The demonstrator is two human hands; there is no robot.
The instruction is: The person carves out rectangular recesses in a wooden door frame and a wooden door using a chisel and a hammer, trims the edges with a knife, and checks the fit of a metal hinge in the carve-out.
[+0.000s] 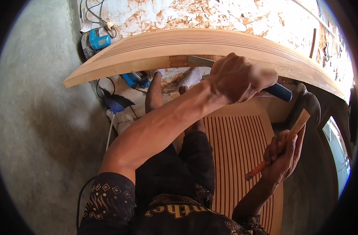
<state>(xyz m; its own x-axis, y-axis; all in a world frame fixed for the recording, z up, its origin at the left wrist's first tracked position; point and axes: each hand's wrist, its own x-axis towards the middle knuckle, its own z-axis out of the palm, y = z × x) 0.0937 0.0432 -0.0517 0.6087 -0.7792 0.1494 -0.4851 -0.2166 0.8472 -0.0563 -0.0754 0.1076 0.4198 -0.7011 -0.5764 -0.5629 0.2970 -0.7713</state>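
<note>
My left hand is closed around a flat-bladed tool with a dark blue handle. Its grey blade lies against the front edge of a long curved wooden panel, beside a darker brown patch. The fist hides the tool's middle, so I cannot tell its exact kind. Lower on the right, my right hand is closed on a short wooden strip. An orange stick with a dark end, like a pencil, sticks out below the same hand.
A second grooved panel lies beneath my arms. Teal power tools sit at the left, near a blue-headed brush and cables. A dark curved form stands at the right. Bare concrete floor spans the left.
</note>
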